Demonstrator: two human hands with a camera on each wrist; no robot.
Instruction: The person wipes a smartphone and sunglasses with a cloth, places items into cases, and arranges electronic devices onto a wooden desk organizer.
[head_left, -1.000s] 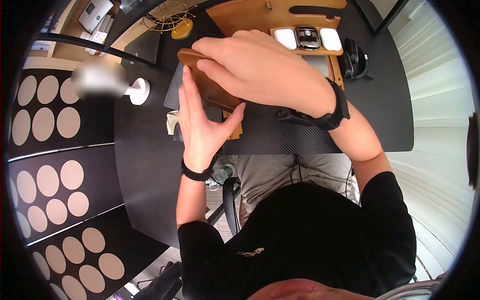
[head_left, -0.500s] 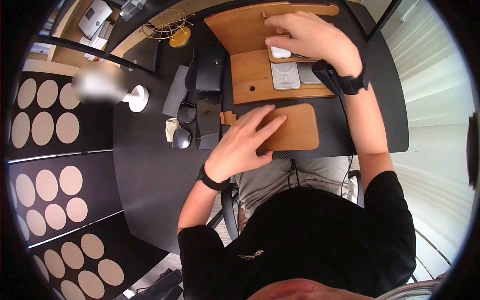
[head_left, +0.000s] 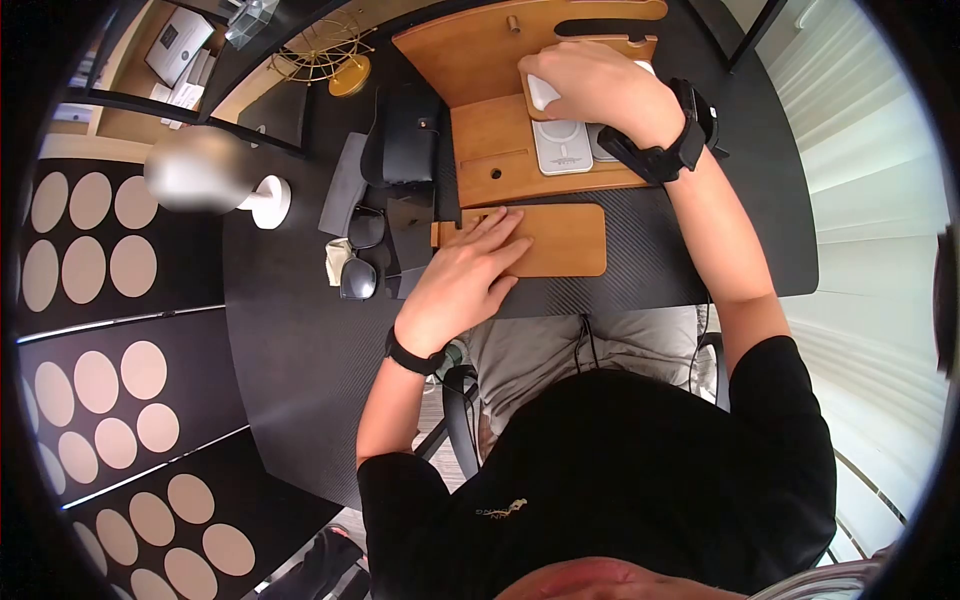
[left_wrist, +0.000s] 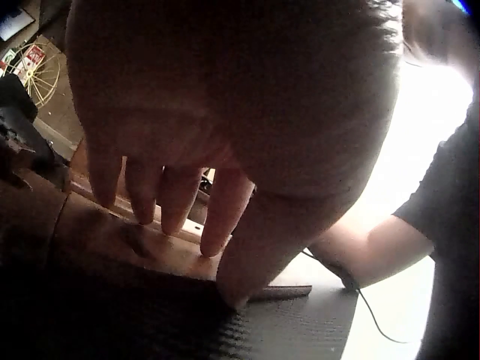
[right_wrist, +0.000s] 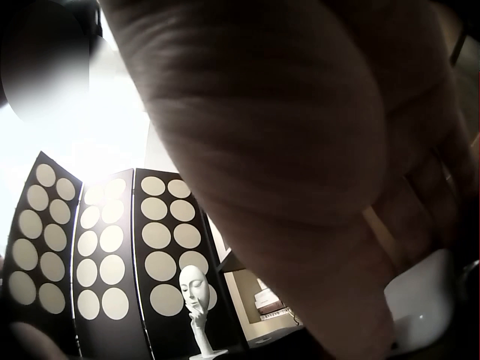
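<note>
My left hand (head_left: 462, 265) lies with spread fingers on a flat tan wooden board (head_left: 570, 240) along the front of the dark desk. In the left wrist view its fingertips rest on the board. My right hand (head_left: 605, 95) is over the raised tray of a wooden desk organizer (head_left: 490, 150), its thumb and fingers around a white earbud case (head_left: 542, 93). The right wrist view shows that case against the thumb. A white magnetic power bank (head_left: 563, 148) lies on the organizer's base just below. The rest of the tray is mostly hidden by the hand.
Left of the organizer are a black case (head_left: 405, 140), a grey case (head_left: 344, 183) and sunglasses (head_left: 358, 278). A small wooden piece (head_left: 444, 234) lies by the board. A gold wheel ornament (head_left: 348, 75) and a white mannequin-head stand (head_left: 270, 203) are farther left.
Both hands held the board upright; it now lies flat under my left hand, shifted left from half a second ago. My right hand let go, moved to the tray and closed around the earbud case.
</note>
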